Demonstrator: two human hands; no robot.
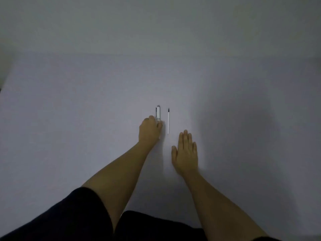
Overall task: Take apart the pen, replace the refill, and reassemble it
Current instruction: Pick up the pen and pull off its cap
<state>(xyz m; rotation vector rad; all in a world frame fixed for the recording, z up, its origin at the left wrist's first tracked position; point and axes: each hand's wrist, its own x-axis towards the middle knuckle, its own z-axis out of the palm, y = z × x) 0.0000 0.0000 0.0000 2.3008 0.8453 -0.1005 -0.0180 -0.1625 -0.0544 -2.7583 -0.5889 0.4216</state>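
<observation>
A white pen (pixel 158 112) with a metal clip lies on the white table (pixel 86 110), pointing away from me. My left hand (pixel 149 129) is curled over its near end, fingers closed around the barrel. Just right of the pen lies a thin white refill (pixel 168 122) with a dark tip at its far end, parallel to the pen. My right hand (pixel 185 153) rests flat on the table, fingers together and extended, a little below and right of the refill's near end, not touching it.
The table's far edge meets a pale wall (pixel 156 32). Dark sleeves and clothing (pixel 86 220) fill the bottom of the view. A shadow falls on the table at the right.
</observation>
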